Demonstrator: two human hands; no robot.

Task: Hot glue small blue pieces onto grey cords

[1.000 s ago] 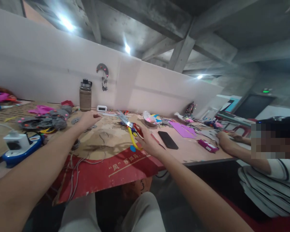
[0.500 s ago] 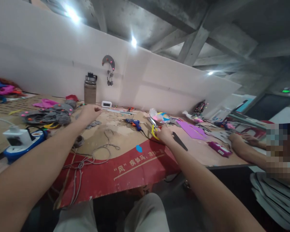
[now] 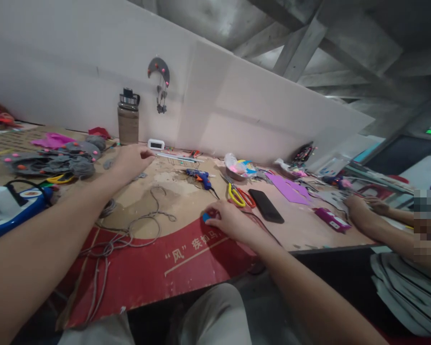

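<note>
My right hand [image 3: 228, 220] is low over the red part of the cardboard, thumb and fingers closed around a small blue piece [image 3: 206, 217], perhaps felt. Just beyond it lie scissors [image 3: 237, 195] with yellow and orange-red handles, apart from the hand. My left hand [image 3: 134, 158] is raised over the far left of the table, its fingertips pinched together; whatever they hold is too small to make out. Close to those fingertips is a thin pale strip [image 3: 177, 157]. A blue glue gun [image 3: 200, 178] rests between the two hands.
Grey cord [image 3: 143, 223] lies tangled on the cardboard [image 3: 129, 292]. A black phone [image 3: 266, 206], purple sheet [image 3: 287, 188] and magenta packet [image 3: 332, 219] sit rightward, near another person's arms [image 3: 377, 220]. A bottle [image 3: 128, 120], grey felt pieces [image 3: 53, 163] and blue power strip [image 3: 17, 215] are left.
My right hand has let go of the scissors, leaving them on the table, and moved left and nearer to the blue piece, taking hold of it. My left hand stays pinched in about the same place.
</note>
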